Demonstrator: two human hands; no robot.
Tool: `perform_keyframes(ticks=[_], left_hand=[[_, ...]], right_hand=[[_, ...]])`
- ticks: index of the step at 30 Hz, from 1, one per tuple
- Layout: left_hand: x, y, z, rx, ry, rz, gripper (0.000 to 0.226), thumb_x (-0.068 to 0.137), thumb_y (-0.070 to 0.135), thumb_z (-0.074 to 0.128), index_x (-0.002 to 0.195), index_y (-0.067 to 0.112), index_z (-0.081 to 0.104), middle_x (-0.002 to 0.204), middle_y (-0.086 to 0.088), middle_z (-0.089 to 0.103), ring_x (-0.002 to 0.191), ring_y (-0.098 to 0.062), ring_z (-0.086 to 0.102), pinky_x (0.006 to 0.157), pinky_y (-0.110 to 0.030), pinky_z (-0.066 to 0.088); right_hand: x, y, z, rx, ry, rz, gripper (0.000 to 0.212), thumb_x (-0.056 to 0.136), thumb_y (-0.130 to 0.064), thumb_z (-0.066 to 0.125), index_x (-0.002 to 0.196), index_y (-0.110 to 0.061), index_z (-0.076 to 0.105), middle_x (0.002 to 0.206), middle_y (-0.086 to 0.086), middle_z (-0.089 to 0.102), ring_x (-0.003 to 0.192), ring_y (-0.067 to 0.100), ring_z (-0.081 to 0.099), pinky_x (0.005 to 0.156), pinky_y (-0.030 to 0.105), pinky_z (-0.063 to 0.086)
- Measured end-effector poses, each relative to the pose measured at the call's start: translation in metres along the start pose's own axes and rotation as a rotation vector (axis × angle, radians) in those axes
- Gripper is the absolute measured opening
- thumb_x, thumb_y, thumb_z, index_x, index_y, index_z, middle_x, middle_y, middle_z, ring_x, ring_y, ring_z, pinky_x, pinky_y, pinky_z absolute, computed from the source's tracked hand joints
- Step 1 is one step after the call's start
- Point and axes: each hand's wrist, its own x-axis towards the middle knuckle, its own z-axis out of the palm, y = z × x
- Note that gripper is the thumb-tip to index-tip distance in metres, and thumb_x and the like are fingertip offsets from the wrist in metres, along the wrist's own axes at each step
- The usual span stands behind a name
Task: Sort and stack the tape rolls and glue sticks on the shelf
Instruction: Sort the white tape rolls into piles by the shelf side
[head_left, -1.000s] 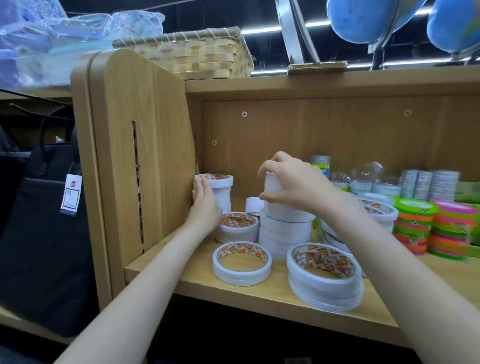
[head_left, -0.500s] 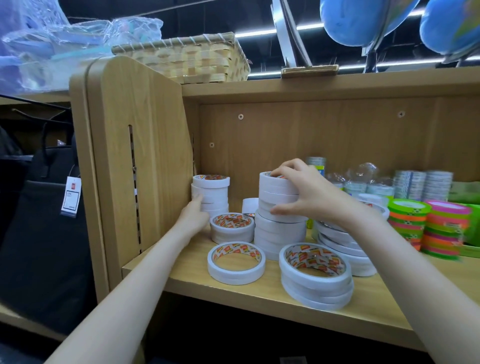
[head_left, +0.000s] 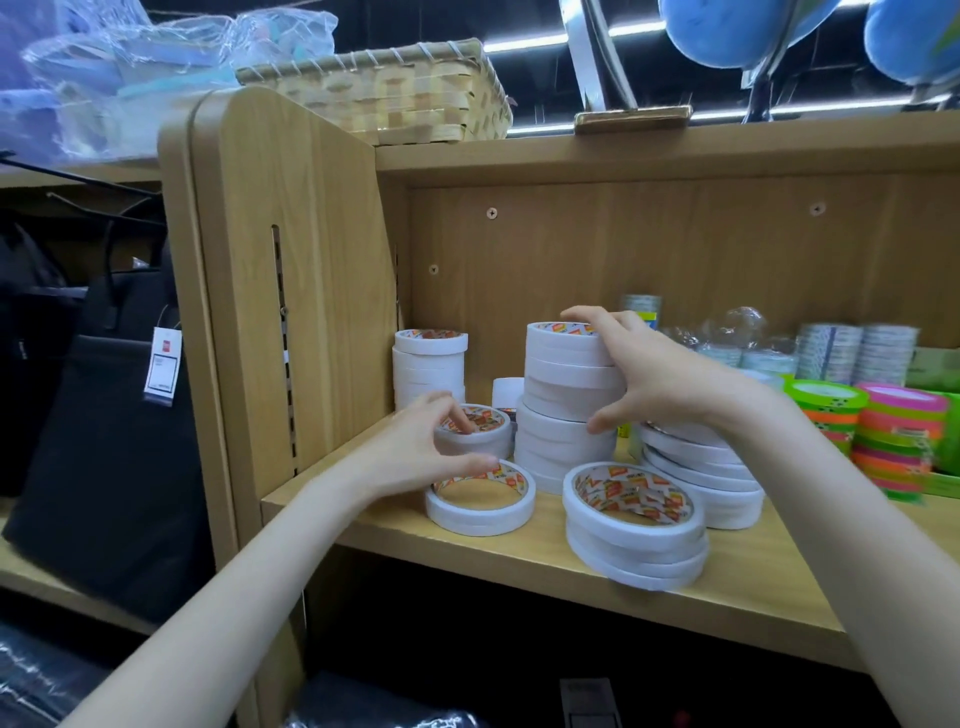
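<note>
On the wooden shelf (head_left: 524, 564) stand several stacks of white tape rolls with orange-printed cores. My right hand (head_left: 654, 379) spans the upper rolls of the tall middle stack (head_left: 566, 384), fingers over its top and thumb against its side. My left hand (head_left: 410, 452) pinches the short stack (head_left: 480, 436) beside it, one finger inside the core and the thumb in front. A single wide roll (head_left: 480, 506) lies flat at the front left. A stack of wide rolls (head_left: 636, 530) stands at the front edge. No glue sticks can be made out.
Another white stack (head_left: 430, 364) stands in the back left corner against the side panel (head_left: 291, 270). More wide rolls (head_left: 701, 473) lie behind my right wrist. Neon tape stacks (head_left: 901, 441) and clear rolls (head_left: 857, 353) fill the right. A basket (head_left: 389, 88) sits on top.
My left hand has come forward from the back corner stack to the short stack. My right hand has slid from the top of the tall stack to span its right side.
</note>
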Motion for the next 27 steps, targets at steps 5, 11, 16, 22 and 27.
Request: perform_keyframes(ticks=[5, 11, 16, 22, 27], left_hand=[[-0.008, 0.003, -0.006, -0.043, -0.221, -0.068, 0.072, 0.069, 0.064, 0.067, 0.127, 0.029, 0.041, 0.13, 0.017, 0.032, 0.117, -0.001, 0.032, 0.091, -0.021, 0.027], [-0.022, 0.0, 0.0, 0.097, -0.141, -0.125, 0.086, 0.056, 0.076, 0.06, 0.128, 0.035, 0.036, 0.133, 0.015, 0.036, 0.134, -0.015, 0.014, 0.106, -0.036, 0.025], [-0.029, -0.004, -0.01, 0.333, -0.067, -0.28, 0.093, 0.058, 0.085, 0.049, 0.133, 0.033, 0.03, 0.144, 0.0, 0.029, 0.133, -0.029, 0.017, 0.109, -0.045, 0.021], [-0.032, -0.013, -0.016, 0.497, 0.011, -0.307, 0.099, 0.066, 0.086, 0.04, 0.142, 0.024, 0.028, 0.15, -0.008, 0.024, 0.142, -0.031, 0.004, 0.115, -0.047, 0.005], [-0.028, -0.004, -0.025, 0.173, 0.029, -0.199, 0.104, 0.067, 0.066, 0.065, 0.147, 0.022, 0.016, 0.148, 0.0, 0.035, 0.137, -0.021, 0.03, 0.113, -0.043, 0.022]], right_hand=[[0.001, 0.008, -0.004, -0.091, -0.011, -0.054, 0.101, 0.065, -0.007, 0.079, 0.14, -0.035, 0.018, 0.125, 0.001, 0.032, 0.109, 0.018, 0.042, 0.086, 0.028, 0.046], [0.007, 0.012, 0.005, -0.052, 0.073, -0.132, 0.096, 0.064, -0.015, 0.081, 0.138, -0.033, 0.023, 0.111, -0.005, 0.035, 0.093, 0.014, 0.043, 0.083, 0.026, 0.041], [0.011, 0.001, 0.012, -0.06, 0.112, -0.167, 0.094, 0.064, -0.023, 0.082, 0.138, -0.032, 0.024, 0.12, 0.0, 0.038, 0.088, 0.016, 0.047, 0.086, 0.035, 0.045], [0.028, -0.026, 0.027, -0.153, 0.151, -0.15, 0.086, 0.065, -0.038, 0.08, 0.133, -0.028, 0.028, 0.122, 0.004, 0.031, 0.097, 0.034, 0.052, 0.084, 0.039, 0.045], [0.046, -0.053, 0.043, -0.13, 0.186, -0.129, 0.079, 0.067, -0.037, 0.081, 0.125, -0.012, 0.034, 0.122, 0.01, 0.029, 0.093, 0.041, 0.055, 0.081, 0.042, 0.048]])
